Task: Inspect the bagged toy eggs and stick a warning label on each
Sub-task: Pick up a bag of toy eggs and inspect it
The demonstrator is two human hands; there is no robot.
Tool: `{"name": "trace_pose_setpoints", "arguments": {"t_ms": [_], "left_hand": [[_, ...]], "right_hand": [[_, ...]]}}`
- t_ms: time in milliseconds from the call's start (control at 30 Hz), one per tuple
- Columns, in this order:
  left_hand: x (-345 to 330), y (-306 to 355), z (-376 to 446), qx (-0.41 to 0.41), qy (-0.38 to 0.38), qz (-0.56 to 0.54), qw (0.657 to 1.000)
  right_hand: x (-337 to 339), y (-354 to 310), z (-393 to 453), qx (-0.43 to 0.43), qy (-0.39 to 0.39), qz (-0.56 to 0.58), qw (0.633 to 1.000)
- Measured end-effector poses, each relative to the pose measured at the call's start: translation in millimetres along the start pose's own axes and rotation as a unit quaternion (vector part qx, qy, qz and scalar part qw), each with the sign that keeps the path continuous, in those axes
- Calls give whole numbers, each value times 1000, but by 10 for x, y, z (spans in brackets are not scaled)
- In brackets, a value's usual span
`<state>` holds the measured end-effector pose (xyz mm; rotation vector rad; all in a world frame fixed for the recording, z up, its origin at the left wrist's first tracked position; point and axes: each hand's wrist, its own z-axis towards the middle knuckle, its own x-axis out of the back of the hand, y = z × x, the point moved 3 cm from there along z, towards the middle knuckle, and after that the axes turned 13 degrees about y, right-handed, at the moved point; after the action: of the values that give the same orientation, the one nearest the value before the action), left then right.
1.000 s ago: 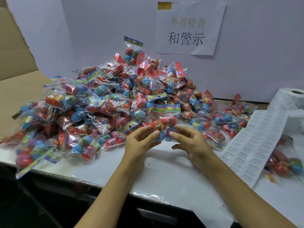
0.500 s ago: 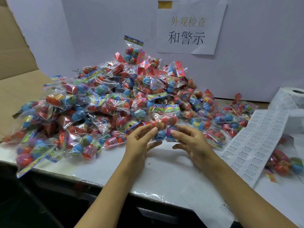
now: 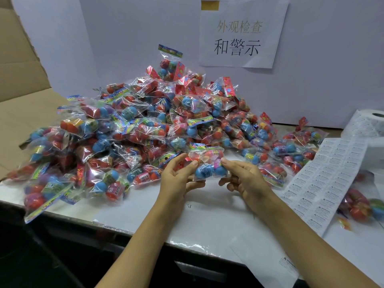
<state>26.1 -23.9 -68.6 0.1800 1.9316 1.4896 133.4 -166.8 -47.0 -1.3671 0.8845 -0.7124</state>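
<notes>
A clear bag of toy eggs (image 3: 208, 163), with blue and red eggs inside and a colourful header card, is held just above the table in front of the big pile of bagged eggs (image 3: 133, 129). My left hand (image 3: 178, 177) pinches its left edge and my right hand (image 3: 243, 179) pinches its right edge. A strip of white warning labels (image 3: 324, 179) lies unrolled to the right, coming off a label roll (image 3: 367, 123).
The white table (image 3: 207, 217) runs to a near edge above a dark gap. Cardboard (image 3: 22, 84) stands at the left. A white board with a paper sign (image 3: 241, 34) backs the pile. A few bagged eggs (image 3: 363, 204) lie at the far right, partly under the label strip.
Both hands have turned the bag between them, so the blue eggs now show low between my fingers. The pile and label strip have not moved.
</notes>
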Motion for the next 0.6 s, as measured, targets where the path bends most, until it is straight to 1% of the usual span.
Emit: {"name": "trace_pose_setpoints", "arguments": {"t_ms": [133, 300, 367, 433, 600], "left_hand": [[-8, -40, 24, 13, -18, -10, 1000], [5, -41, 62, 19, -5, -27, 999], [2, -36, 46, 31, -13, -30, 999], [-10, -36, 15, 33, -29, -17, 999], [-30, -36, -81, 7, -98, 70, 993]], "right_hand": [[11, 8, 10, -6, -1, -4, 1000], [34, 50, 41, -26, 14, -2, 1000], [37, 68, 52, -44, 21, 5, 999], [38, 80, 58, -54, 23, 15, 998], [29, 59, 59, -53, 13, 50, 997]]}}
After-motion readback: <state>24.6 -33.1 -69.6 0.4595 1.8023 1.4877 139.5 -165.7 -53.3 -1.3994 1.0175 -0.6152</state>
